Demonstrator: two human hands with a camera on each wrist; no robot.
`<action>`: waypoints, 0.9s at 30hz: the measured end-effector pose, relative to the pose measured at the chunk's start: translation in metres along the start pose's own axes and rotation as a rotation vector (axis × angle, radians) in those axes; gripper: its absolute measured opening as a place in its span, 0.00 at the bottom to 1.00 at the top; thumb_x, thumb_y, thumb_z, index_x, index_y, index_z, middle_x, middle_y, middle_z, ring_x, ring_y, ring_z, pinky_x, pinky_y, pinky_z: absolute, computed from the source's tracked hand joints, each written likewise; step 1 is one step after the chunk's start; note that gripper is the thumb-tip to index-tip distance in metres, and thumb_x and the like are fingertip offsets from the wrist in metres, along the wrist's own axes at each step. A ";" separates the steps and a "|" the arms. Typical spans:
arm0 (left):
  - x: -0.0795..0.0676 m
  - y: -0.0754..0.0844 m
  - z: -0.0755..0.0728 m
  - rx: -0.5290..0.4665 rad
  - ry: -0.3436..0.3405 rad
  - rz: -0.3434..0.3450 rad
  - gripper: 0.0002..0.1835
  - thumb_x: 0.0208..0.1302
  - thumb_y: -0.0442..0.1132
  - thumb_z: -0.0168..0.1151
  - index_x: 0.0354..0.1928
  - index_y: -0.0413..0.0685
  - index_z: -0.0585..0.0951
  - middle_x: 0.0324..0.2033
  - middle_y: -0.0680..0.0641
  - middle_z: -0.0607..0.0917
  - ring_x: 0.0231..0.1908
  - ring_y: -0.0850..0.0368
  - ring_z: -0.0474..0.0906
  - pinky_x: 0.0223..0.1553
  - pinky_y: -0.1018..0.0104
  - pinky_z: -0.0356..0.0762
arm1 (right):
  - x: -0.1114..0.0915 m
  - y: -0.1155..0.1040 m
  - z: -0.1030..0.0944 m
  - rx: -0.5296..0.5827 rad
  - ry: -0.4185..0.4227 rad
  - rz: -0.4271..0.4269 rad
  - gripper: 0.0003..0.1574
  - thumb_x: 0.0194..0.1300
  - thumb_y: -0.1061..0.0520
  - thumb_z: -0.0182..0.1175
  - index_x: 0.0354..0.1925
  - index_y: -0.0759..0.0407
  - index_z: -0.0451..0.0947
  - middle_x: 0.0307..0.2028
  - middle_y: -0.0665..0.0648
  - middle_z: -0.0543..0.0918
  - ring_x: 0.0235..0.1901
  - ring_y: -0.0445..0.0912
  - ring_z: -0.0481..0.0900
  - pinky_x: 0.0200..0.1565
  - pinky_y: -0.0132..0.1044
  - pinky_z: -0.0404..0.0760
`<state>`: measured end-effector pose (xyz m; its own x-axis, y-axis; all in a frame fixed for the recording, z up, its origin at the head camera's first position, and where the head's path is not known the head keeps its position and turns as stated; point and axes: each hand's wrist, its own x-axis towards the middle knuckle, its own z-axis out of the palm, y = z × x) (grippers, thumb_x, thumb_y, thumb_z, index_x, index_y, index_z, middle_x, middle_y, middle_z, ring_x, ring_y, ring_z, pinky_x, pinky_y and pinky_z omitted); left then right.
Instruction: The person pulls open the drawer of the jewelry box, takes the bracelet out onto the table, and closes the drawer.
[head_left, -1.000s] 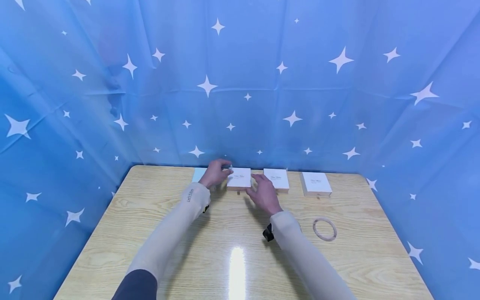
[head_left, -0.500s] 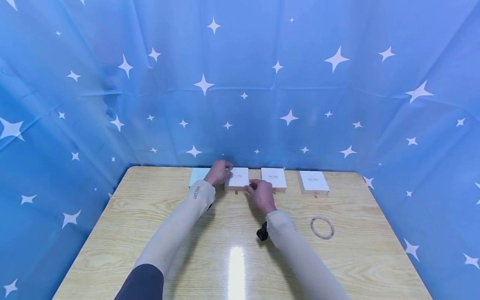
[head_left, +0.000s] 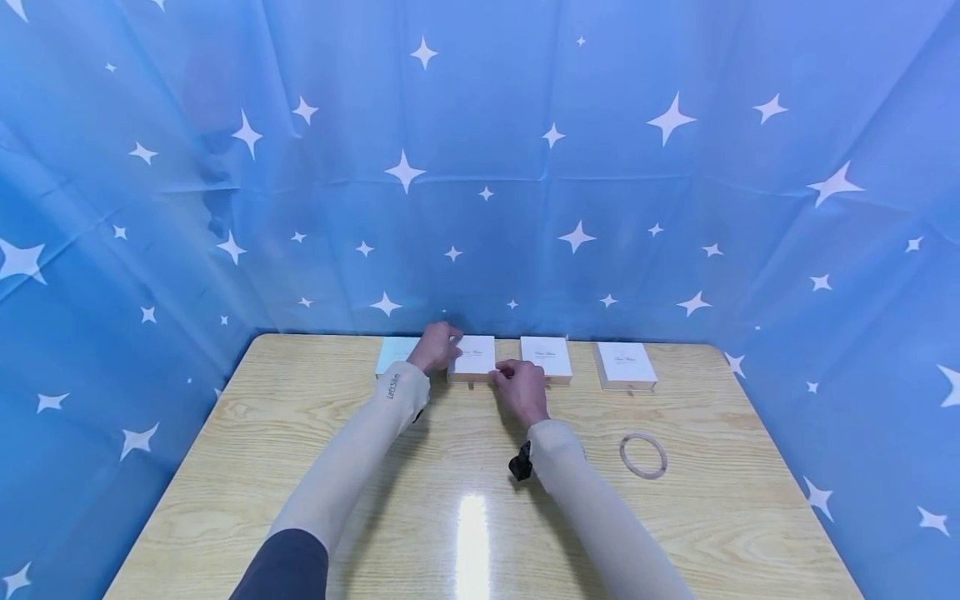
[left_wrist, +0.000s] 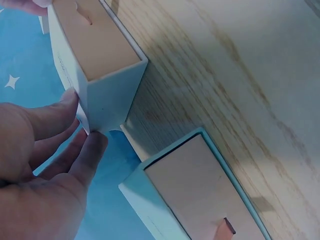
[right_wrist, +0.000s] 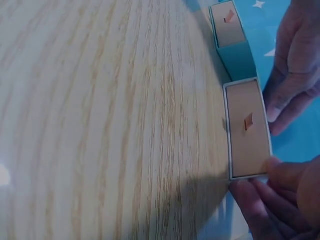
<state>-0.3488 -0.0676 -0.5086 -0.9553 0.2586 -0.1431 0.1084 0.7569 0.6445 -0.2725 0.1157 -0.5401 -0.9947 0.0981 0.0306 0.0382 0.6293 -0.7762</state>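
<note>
With the left grip (head_left: 437, 348), pinching a white box (head_left: 475, 357) close to its far left corner; with the right grip (head_left: 519, 390), pinching its near right corner. Just left of the white box, partly hidden by the left grip: a blue box (head_left: 393, 352). For the white box itself: flat on the tabletop (head_left: 225, 467), lettering up, with a peach panel (right_wrist: 245, 155) and tab (right_wrist: 249, 121) on its near face. To its right: near, a second box (head_left: 546, 357); farther off, a third box (head_left: 626, 362); farther right and nearer the camera, a ring (head_left: 623, 453).

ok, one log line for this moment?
left hand: grips leftmost white box, left side | right hand: grips same box, right front corner | ring: on table, untouched
</note>
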 end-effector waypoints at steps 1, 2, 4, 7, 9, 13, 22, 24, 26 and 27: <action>0.000 0.000 0.000 0.000 -0.003 -0.005 0.24 0.70 0.31 0.61 0.68 0.38 0.76 0.68 0.38 0.77 0.71 0.41 0.70 0.72 0.48 0.70 | 0.000 0.000 0.000 0.001 0.002 0.000 0.16 0.70 0.53 0.67 0.51 0.59 0.88 0.42 0.58 0.90 0.44 0.50 0.86 0.48 0.45 0.86; -0.001 0.000 -0.001 0.000 -0.006 -0.010 0.24 0.70 0.31 0.61 0.68 0.38 0.76 0.68 0.38 0.77 0.71 0.41 0.69 0.72 0.48 0.70 | 0.000 0.001 0.000 -0.003 0.005 -0.003 0.15 0.69 0.53 0.67 0.50 0.59 0.88 0.42 0.58 0.91 0.44 0.50 0.86 0.48 0.45 0.86; -0.001 0.001 -0.001 0.009 -0.014 -0.014 0.25 0.71 0.32 0.61 0.68 0.39 0.75 0.68 0.38 0.76 0.71 0.41 0.69 0.72 0.48 0.69 | 0.001 0.001 -0.001 -0.010 0.009 -0.007 0.14 0.69 0.54 0.67 0.50 0.58 0.88 0.42 0.57 0.91 0.44 0.50 0.87 0.49 0.46 0.86; -0.001 0.001 -0.001 0.033 -0.021 -0.011 0.25 0.71 0.33 0.62 0.69 0.39 0.75 0.69 0.38 0.75 0.71 0.41 0.68 0.73 0.48 0.68 | 0.001 0.003 -0.001 -0.014 0.009 -0.002 0.14 0.69 0.53 0.67 0.50 0.57 0.89 0.42 0.57 0.91 0.45 0.50 0.87 0.50 0.46 0.86; -0.001 0.002 -0.001 0.050 -0.020 -0.002 0.25 0.71 0.33 0.62 0.68 0.39 0.76 0.69 0.38 0.76 0.72 0.41 0.68 0.74 0.48 0.67 | 0.000 0.003 -0.002 -0.009 0.003 0.007 0.15 0.69 0.53 0.67 0.50 0.57 0.88 0.42 0.57 0.91 0.46 0.50 0.87 0.51 0.46 0.86; -0.003 0.003 -0.001 0.083 -0.019 0.007 0.23 0.71 0.34 0.62 0.67 0.38 0.77 0.68 0.39 0.77 0.71 0.41 0.69 0.74 0.48 0.67 | 0.000 0.005 -0.005 -0.010 -0.011 0.014 0.16 0.69 0.53 0.67 0.51 0.57 0.88 0.43 0.57 0.91 0.48 0.51 0.87 0.53 0.47 0.85; -0.015 0.006 0.002 0.087 -0.013 0.051 0.14 0.71 0.32 0.61 0.55 0.34 0.84 0.63 0.37 0.81 0.59 0.42 0.77 0.61 0.53 0.79 | -0.007 0.009 -0.016 -0.041 -0.025 -0.020 0.13 0.68 0.54 0.68 0.48 0.57 0.89 0.43 0.57 0.91 0.47 0.52 0.87 0.51 0.47 0.85; -0.017 0.005 0.004 0.111 -0.015 0.085 0.10 0.71 0.31 0.60 0.45 0.31 0.85 0.55 0.36 0.84 0.48 0.43 0.78 0.49 0.56 0.80 | -0.009 0.011 -0.018 -0.050 -0.030 -0.031 0.12 0.68 0.54 0.68 0.48 0.56 0.89 0.42 0.57 0.91 0.47 0.52 0.87 0.50 0.46 0.86; -0.021 0.005 0.005 0.117 -0.008 0.103 0.09 0.71 0.31 0.60 0.42 0.30 0.85 0.50 0.35 0.85 0.44 0.43 0.77 0.45 0.56 0.78 | -0.012 0.013 -0.021 -0.055 -0.039 -0.045 0.12 0.68 0.54 0.68 0.47 0.56 0.90 0.43 0.57 0.91 0.47 0.52 0.87 0.51 0.47 0.86; -0.023 0.005 0.006 0.109 -0.005 0.100 0.09 0.71 0.31 0.60 0.45 0.31 0.85 0.51 0.35 0.85 0.46 0.44 0.78 0.48 0.56 0.80 | -0.013 0.014 -0.022 -0.058 -0.045 -0.049 0.12 0.68 0.54 0.68 0.47 0.55 0.90 0.43 0.57 0.91 0.47 0.52 0.87 0.51 0.47 0.86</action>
<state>-0.3245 -0.0661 -0.5067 -0.9369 0.3389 -0.0859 0.2326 0.7877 0.5704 -0.2570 0.1402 -0.5375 -0.9987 0.0323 0.0381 -0.0062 0.6763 -0.7366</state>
